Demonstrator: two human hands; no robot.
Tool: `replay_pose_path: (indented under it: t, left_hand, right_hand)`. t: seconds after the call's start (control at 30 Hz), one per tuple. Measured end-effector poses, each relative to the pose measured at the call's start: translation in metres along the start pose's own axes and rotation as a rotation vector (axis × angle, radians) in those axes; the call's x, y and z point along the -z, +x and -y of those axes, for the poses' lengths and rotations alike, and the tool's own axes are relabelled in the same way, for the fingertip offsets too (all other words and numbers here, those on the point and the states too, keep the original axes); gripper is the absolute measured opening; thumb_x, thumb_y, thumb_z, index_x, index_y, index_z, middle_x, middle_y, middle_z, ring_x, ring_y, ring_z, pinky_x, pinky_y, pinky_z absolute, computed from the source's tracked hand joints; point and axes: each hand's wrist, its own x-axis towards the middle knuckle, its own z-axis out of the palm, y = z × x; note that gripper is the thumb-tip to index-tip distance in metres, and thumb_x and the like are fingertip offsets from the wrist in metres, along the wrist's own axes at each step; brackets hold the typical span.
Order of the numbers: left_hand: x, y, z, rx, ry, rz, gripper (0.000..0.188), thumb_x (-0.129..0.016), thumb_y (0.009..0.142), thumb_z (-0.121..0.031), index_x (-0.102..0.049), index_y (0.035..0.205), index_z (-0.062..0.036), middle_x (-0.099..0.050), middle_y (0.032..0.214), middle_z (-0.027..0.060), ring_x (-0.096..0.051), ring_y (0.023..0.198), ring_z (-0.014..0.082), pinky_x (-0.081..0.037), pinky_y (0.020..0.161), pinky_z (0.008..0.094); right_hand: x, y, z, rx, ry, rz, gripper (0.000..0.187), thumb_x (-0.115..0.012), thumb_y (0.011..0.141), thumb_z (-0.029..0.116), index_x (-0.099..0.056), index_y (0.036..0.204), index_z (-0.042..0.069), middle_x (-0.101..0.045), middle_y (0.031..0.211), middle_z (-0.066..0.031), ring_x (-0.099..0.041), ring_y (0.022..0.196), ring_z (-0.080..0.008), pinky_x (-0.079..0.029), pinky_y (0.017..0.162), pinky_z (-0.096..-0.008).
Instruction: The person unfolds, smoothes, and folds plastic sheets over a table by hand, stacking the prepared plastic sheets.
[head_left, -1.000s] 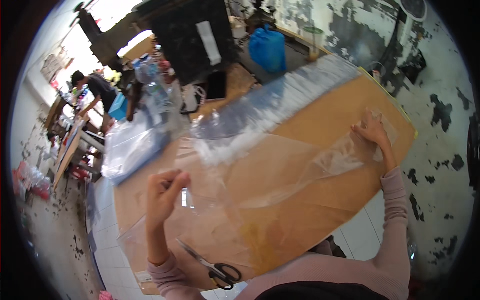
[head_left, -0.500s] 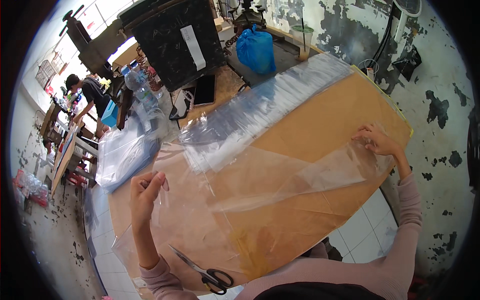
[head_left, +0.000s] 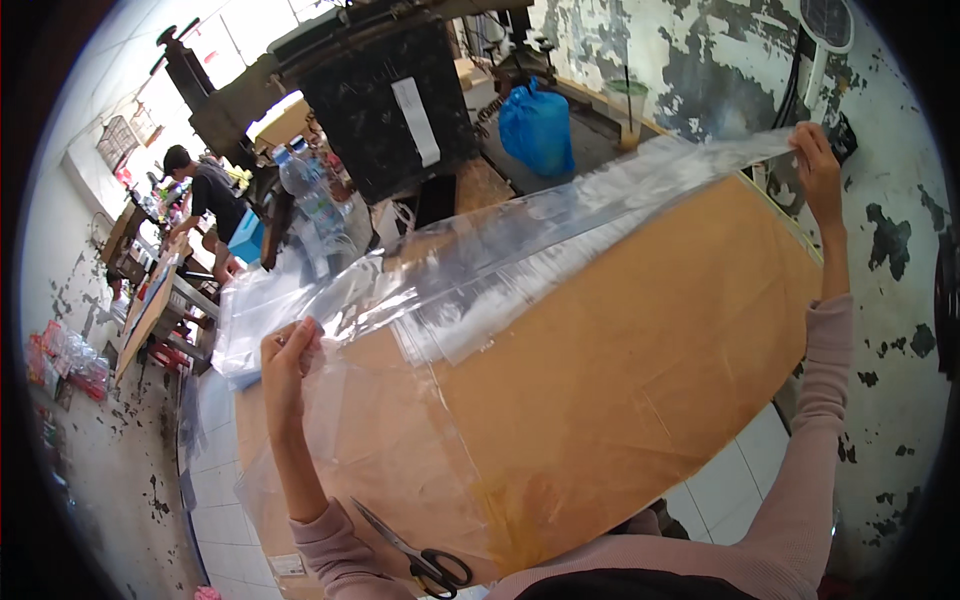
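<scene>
A long strip of clear plastic sheet [head_left: 480,238] is stretched across the worktable, raised between my two hands. My left hand [head_left: 288,365] pinches its near left end. At the far right, my right hand [head_left: 820,170] is closed on the opposite end, held up beyond the table's edge. Beneath the strip lies a pile of clear plastic strips [head_left: 500,315], partly seen through it. Black-handled scissors [head_left: 435,568] rest by my left forearm, blades pointing up and left.
Brown sheeting covers the worktable [head_left: 620,390]. At its left lies a stack of clear plastic [head_left: 245,335]. Beyond stand a black machine [head_left: 390,110], water bottles [head_left: 315,195], a blue plastic bag [head_left: 537,130] and a drink cup [head_left: 627,105]. Another person [head_left: 210,195] works at the far left.
My right hand has risen and moved away from me, gripping the plastic strip's end and pulling it taut over the pile. My left hand stays nearly in place. The view has shifted slightly.
</scene>
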Motion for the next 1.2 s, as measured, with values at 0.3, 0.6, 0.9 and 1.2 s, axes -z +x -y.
replay_pose_path:
  t: [0.3,0.6,0.9,1.2]
  left_hand:
    - [-0.072,0.020,0.107,-0.144,0.239,0.242,0.030,-0.054,0.080,-0.027,-0.062,0.071,-0.0004,-0.052,0.052,0.0028,-0.045,0.049,0.0090,-0.036,0.047,0.0253]
    - [-0.083,0.000,0.068,-0.243,0.505,0.200,0.036,-0.061,0.075,-0.031,-0.048,0.099,-0.0070,-0.041,0.039,0.0033,-0.039,0.035,0.0104,-0.026,0.037,0.0289]
    - [-0.097,-0.018,0.064,-0.445,1.014,0.353,0.045,-0.056,0.072,-0.049,-0.047,0.099,-0.0136,-0.052,0.049,0.0106,-0.054,0.047,0.0303,-0.040,0.045,0.0379]
    - [-0.091,-0.013,0.056,-0.456,0.933,0.284,0.027,-0.055,0.077,-0.032,-0.049,0.092,-0.0103,-0.053,0.052,0.0140,-0.055,0.052,0.0307,-0.041,0.049,0.0393]
  right_hand:
    - [-0.200,-0.139,-0.057,-0.491,0.142,0.169,0.026,-0.037,0.080,-0.001,-0.053,0.101,0.002,-0.050,0.110,-0.0187,-0.046,0.106,-0.0313,-0.035,0.090,-0.0337]
    - [-0.197,-0.124,-0.032,-0.400,0.243,0.416,0.048,-0.035,0.072,-0.004,-0.045,0.117,0.009,-0.031,0.129,-0.0181,-0.033,0.117,-0.0313,-0.031,0.094,-0.0363]
    - [-0.169,-0.084,0.080,-0.068,0.283,0.109,0.031,-0.048,0.061,-0.002,-0.054,0.091,0.003,-0.054,0.094,-0.0149,-0.051,0.084,-0.0324,-0.041,0.072,-0.0379]
    - [-0.149,-0.086,0.252,0.542,0.765,0.425,0.017,-0.055,0.062,0.004,-0.052,0.079,0.004,-0.053,0.085,-0.0088,-0.049,0.082,-0.0245,-0.037,0.071,-0.0336]
